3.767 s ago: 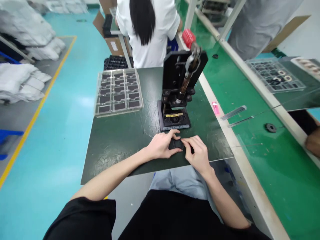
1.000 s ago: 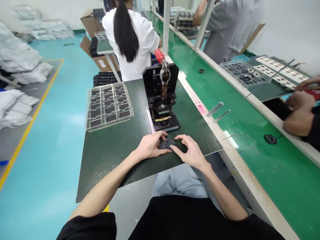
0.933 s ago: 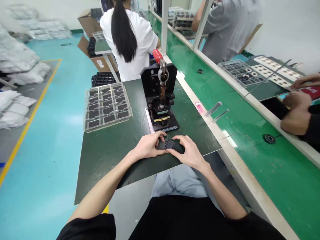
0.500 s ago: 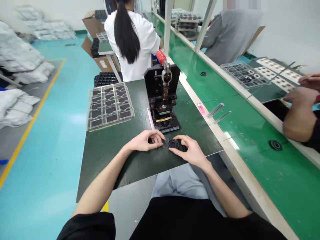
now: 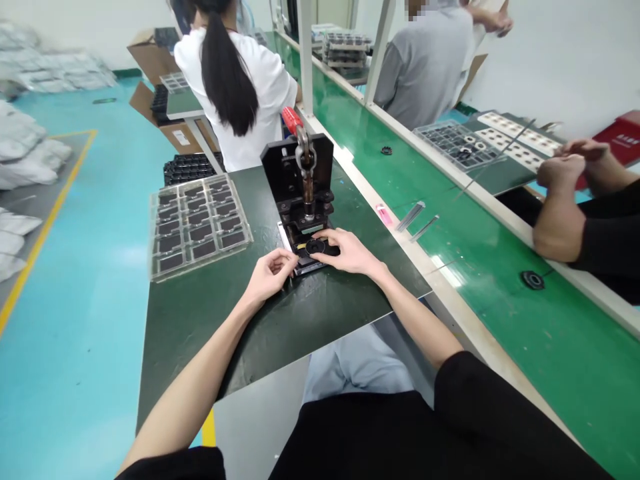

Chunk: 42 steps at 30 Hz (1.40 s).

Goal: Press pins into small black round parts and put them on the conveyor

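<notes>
Between the thumb and fingers of my right hand [image 5: 347,251] is a round black plastic part [image 5: 315,247] with a ring-shaped middle. It is over the base of a black toggle-clamp press [image 5: 307,180] with a red handle; whether it touches the base I cannot tell. My left hand [image 5: 273,272] is at the front left corner of that base, thumb and fingertips pinched together. Anything in that pinch is too small or hidden to make out. A yellow strip [image 5: 301,247] shows on the base, partly covered by the black part.
A clear tray [image 5: 200,223] of dark flat pieces lies left on the green table. To the right runs a green conveyor [image 5: 465,320] carrying a black round part [image 5: 532,280] and another farther off. Co-workers are ahead and across the belt. Thin clear strips [image 5: 411,217] lie at the belt's edge.
My right hand has carried the round black part forward from the table to the press base. My left hand has moved up to the base's corner, its fingers closer together. The view has shifted right.
</notes>
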Each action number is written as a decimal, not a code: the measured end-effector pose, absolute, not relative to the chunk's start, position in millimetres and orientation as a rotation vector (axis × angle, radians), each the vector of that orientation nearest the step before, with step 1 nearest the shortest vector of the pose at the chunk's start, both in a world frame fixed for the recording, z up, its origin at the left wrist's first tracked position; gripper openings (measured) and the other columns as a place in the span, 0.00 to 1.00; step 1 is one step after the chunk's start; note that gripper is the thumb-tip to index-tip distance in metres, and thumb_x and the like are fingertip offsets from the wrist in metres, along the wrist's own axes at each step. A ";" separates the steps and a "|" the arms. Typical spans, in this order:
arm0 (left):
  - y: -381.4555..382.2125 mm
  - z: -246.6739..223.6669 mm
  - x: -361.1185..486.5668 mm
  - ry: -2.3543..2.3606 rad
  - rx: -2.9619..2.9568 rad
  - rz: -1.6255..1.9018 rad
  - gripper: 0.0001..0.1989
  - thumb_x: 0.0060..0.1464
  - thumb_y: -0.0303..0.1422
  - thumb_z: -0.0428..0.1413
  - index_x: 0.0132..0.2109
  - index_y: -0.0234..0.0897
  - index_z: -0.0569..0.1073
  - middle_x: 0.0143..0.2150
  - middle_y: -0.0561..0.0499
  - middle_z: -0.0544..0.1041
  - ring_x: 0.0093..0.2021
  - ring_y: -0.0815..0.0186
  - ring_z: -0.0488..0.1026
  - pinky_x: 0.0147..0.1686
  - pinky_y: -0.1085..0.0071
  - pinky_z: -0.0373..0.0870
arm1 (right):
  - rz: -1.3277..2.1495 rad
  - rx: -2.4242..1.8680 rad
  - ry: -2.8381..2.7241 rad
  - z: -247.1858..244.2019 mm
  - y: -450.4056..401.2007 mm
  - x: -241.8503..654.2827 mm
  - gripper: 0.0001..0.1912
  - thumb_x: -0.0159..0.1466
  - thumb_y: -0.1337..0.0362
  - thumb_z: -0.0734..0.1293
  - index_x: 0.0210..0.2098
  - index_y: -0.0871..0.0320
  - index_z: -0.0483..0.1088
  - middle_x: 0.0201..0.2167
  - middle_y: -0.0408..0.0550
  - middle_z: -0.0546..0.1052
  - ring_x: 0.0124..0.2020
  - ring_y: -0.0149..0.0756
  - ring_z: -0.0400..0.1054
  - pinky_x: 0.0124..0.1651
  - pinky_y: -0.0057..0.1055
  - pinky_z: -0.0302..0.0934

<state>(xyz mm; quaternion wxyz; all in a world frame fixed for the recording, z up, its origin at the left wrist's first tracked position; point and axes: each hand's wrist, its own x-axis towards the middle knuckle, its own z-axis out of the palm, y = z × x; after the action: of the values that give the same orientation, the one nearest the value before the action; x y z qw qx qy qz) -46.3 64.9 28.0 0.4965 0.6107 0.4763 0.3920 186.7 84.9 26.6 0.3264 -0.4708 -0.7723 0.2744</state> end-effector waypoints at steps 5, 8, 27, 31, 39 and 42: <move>64.4 30.9 -45.8 1.187 1.495 0.941 0.16 0.50 0.46 0.65 0.33 0.38 0.74 0.21 0.54 0.71 0.20 0.71 0.66 0.20 0.76 0.59 | 0.749 -1.200 -1.978 27.3 81.0 188.5 0.22 0.62 0.54 0.76 0.52 0.56 0.77 0.41 0.50 0.80 0.40 0.39 0.72 0.48 0.36 0.67; 63.8 31.4 -42.5 1.270 1.519 1.016 0.13 0.51 0.43 0.63 0.33 0.38 0.73 0.21 0.54 0.70 0.21 0.71 0.65 0.21 0.76 0.58 | 0.748 -1.191 -1.909 32.7 74.0 193.3 0.21 0.62 0.52 0.75 0.50 0.57 0.77 0.34 0.45 0.76 0.33 0.34 0.67 0.41 0.32 0.63; 79.2 38.1 -43.4 1.634 1.495 1.139 0.08 0.50 0.26 0.59 0.39 0.37 0.70 0.23 0.59 0.71 0.23 0.73 0.67 0.26 0.77 0.64 | 0.652 -1.689 -1.338 46.6 -92.9 300.2 0.21 0.68 0.45 0.66 0.33 0.57 0.78 0.15 0.36 0.56 0.18 0.26 0.43 0.23 0.30 0.39; 80.6 41.7 -47.2 1.704 1.440 1.132 0.06 0.49 0.26 0.58 0.37 0.36 0.70 0.21 0.59 0.70 0.22 0.72 0.67 0.23 0.77 0.62 | 0.226 -1.820 -1.207 50.5 -140.4 339.8 0.21 0.69 0.50 0.67 0.25 0.56 0.74 0.13 0.36 0.53 0.16 0.26 0.43 0.23 0.31 0.40; 80.7 46.0 -45.8 1.797 1.463 1.105 0.07 0.43 0.28 0.61 0.32 0.36 0.72 0.20 0.57 0.71 0.22 0.71 0.67 0.21 0.78 0.61 | -0.116 -1.897 -0.916 12.1 -154.2 395.5 0.20 0.68 0.52 0.66 0.24 0.53 0.61 0.15 0.36 0.59 0.15 0.26 0.46 0.21 0.30 0.41; 81.1 46.6 -46.5 1.830 1.452 1.125 0.08 0.41 0.31 0.62 0.31 0.37 0.71 0.19 0.58 0.69 0.21 0.71 0.65 0.19 0.79 0.57 | -0.112 -1.961 -1.050 12.3 -153.0 392.1 0.18 0.67 0.55 0.66 0.24 0.53 0.61 0.14 0.34 0.53 0.16 0.26 0.45 0.24 0.31 0.45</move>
<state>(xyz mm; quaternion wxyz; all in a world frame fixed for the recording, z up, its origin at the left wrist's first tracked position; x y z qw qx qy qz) -46.5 81.1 46.6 0.2709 0.5391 0.6795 0.4175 392.1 -153.0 12.3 0.4413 -0.7900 -0.4232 -0.0450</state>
